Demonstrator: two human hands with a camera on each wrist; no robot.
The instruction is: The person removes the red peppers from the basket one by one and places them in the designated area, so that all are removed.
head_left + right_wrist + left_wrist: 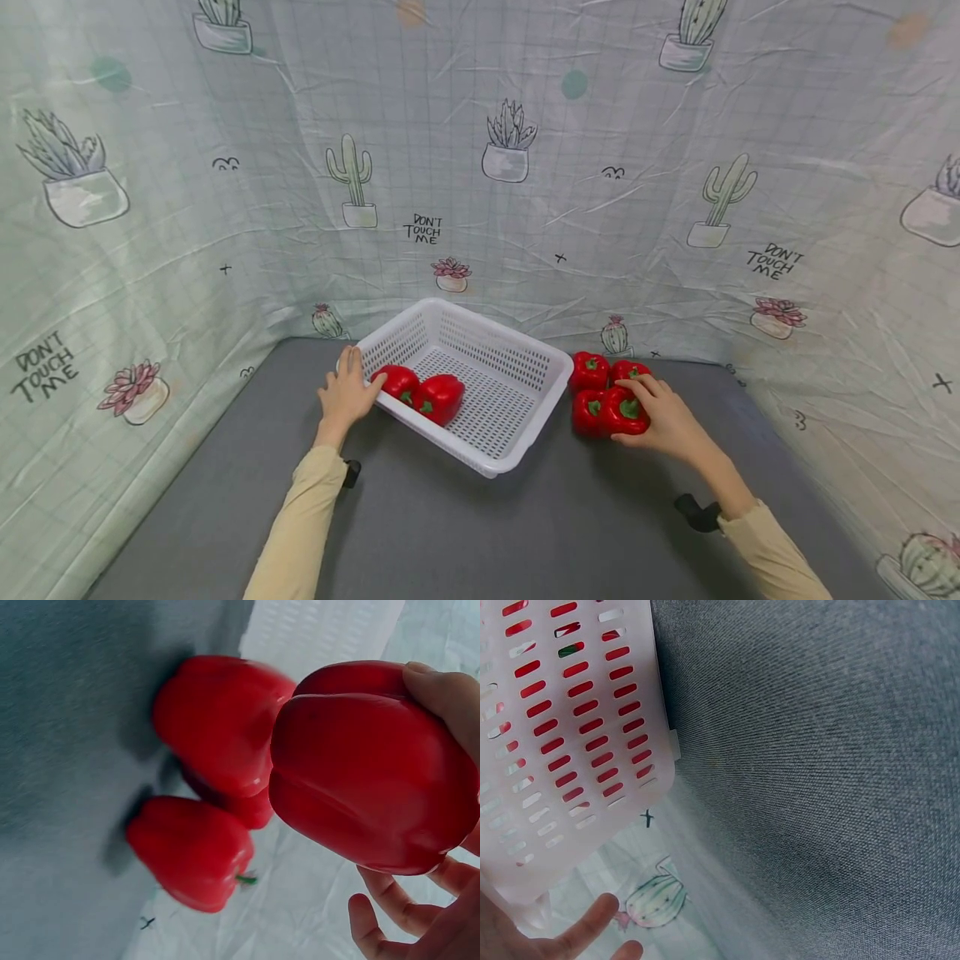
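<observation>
A white plastic basket [487, 457] holds two red bell peppers [441, 397] near its left side. My left hand [347, 395] rests at the basket's left corner, the thumb lying over the rim and the other fingers extended outside. In the left wrist view, those fingers [592, 922] are spread beside the perforated wall. My right hand [660, 421] grips a red bell pepper [367, 772] between thumb and fingers. That pepper is held above the table, overlapping the group of bell peppers [591, 371] to the right of the basket.
Three other red bell peppers, among them one with a green stem [195, 855], stand close together by the basket's right corner. A dark grey cloth [480, 550] covers the table. Behind and at both sides hangs a cactus-print curtain [465, 167].
</observation>
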